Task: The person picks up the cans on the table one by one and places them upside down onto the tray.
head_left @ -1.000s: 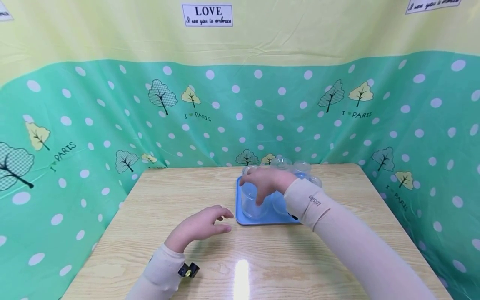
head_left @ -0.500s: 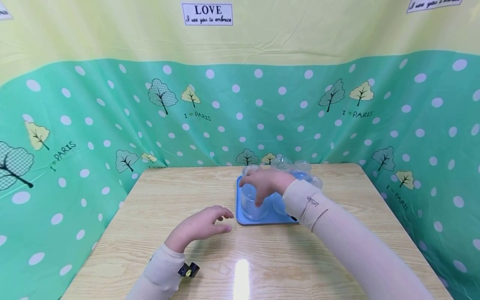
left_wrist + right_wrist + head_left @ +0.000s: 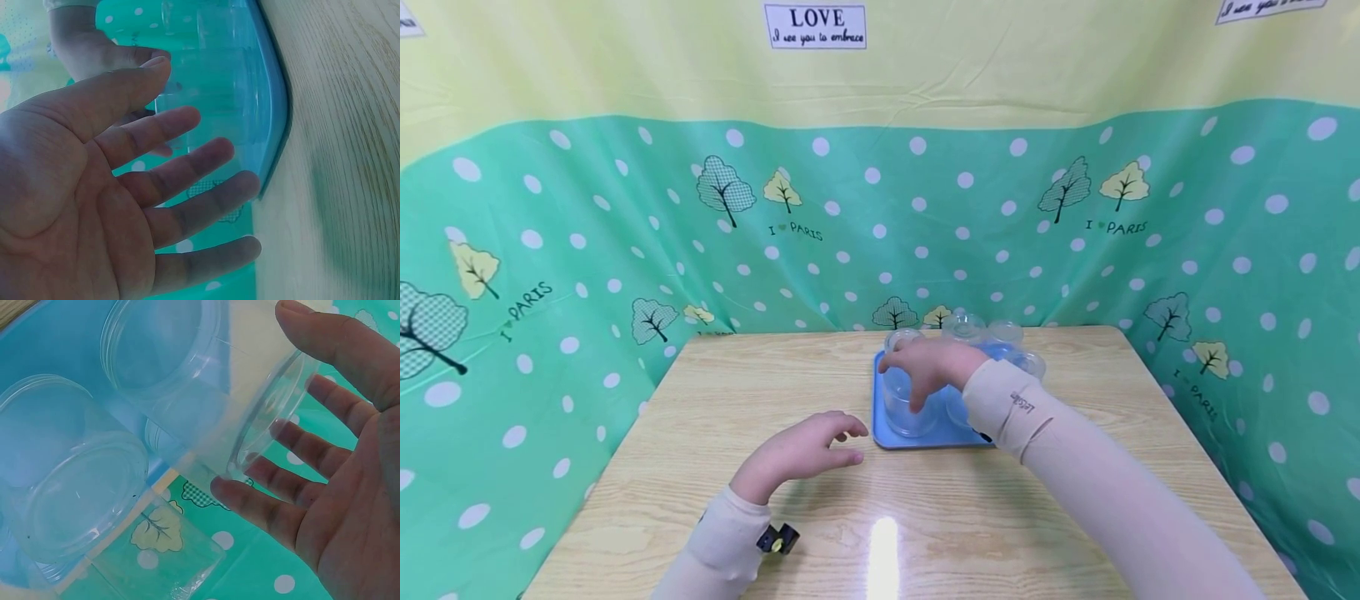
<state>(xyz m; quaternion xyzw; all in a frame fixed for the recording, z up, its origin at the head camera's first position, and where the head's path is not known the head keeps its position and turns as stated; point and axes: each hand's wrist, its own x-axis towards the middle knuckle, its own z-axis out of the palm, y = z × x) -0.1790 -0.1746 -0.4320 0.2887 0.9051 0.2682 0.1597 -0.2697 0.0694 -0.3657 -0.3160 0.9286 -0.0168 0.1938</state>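
Note:
My right hand spans the top of a clear plastic jar, thumb on one side and fingers on the other. That jar stands at the left front corner of the blue tray. In the right wrist view, the fingertips lie along the jar's near rim, and ridged rings show at its tray end. Beside it on the tray stands another clear jar. My left hand hovers off the tray's left front corner, fingers apart and holding nothing, as the left wrist view shows the palm.
Behind my right hand and sleeve, more clear jars stand toward the back of the tray, partly hidden. The wooden table reaches back to a green and yellow patterned curtain. Glare lies on the table's front part.
Both hands, the jars and the tray keep the same places. Only a very slight shift of the head view shows.

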